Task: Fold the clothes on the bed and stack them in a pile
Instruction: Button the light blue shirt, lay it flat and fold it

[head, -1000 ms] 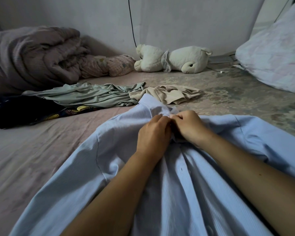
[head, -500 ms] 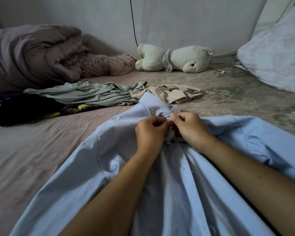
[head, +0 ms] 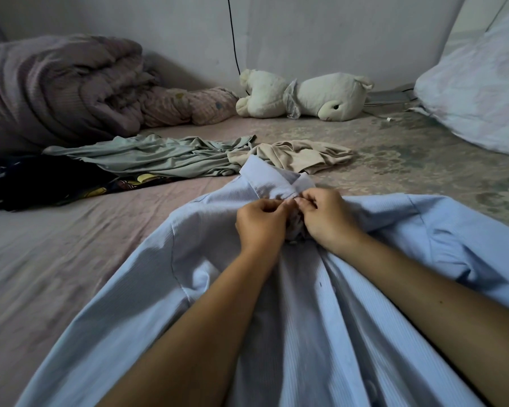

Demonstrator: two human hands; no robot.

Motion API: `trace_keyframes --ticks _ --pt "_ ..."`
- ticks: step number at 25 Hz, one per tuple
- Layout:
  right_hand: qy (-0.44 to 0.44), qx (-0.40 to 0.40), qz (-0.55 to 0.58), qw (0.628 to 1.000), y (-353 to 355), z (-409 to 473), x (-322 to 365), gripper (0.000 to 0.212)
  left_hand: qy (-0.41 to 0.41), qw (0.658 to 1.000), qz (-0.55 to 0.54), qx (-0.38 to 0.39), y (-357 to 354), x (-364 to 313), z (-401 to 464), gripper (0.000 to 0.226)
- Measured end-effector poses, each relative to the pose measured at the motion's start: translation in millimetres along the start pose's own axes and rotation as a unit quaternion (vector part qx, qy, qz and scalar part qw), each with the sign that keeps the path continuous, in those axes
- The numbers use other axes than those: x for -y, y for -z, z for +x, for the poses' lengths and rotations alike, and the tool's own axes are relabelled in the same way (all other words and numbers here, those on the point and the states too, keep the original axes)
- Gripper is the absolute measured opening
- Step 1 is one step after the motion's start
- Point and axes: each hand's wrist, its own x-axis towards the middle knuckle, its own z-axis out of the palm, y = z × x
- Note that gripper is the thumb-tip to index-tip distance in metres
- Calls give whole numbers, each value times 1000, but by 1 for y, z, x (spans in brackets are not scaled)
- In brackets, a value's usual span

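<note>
A light blue striped button-up shirt (head: 321, 304) lies front-up on the bed (head: 56, 259), its long axis running from the person toward the far wall, collar (head: 274, 180) pointing away and hem nearest the camera. The left hand (head: 260, 221) and right hand (head: 326, 218) meet just below the collar, fingers curled, each pinching the shirt's front edge at the top of the placket. Beyond the collar lie a crumpled beige garment (head: 300, 158) and a sage green garment (head: 159, 157), touching each other; a dark printed garment (head: 41, 180) lies further left. A rolled quilt (head: 56, 89), a white plush toy (head: 306, 96) and a pillow (head: 479, 86) sit along the wall.
</note>
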Motion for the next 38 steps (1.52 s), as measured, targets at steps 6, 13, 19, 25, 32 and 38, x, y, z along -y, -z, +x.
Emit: trace_keyframes --ticks 6,13,19,25,32,38 --pt "-34 1 41 999 -5 7 -5 22 -17 999 26 -11 -4 6 6 14" --pt "-19 -2 114 993 -4 4 13 25 86 983 -150 58 1 -1 8 18" --pt "-56 -16 118 991 1 5 3 32 111 961 -224 120 5 -5 2 11" --pt "-35 -7 119 992 3 -8 9 39 -35 999 -5 33 7 0 4 5" --pt "8 -61 -54 997 -6 -4 14 26 -137 984 113 -21 1 -4 -3 5" --pt "-80 -19 89 993 -7 4 5 30 -109 993 44 2 -3 0 2 11"
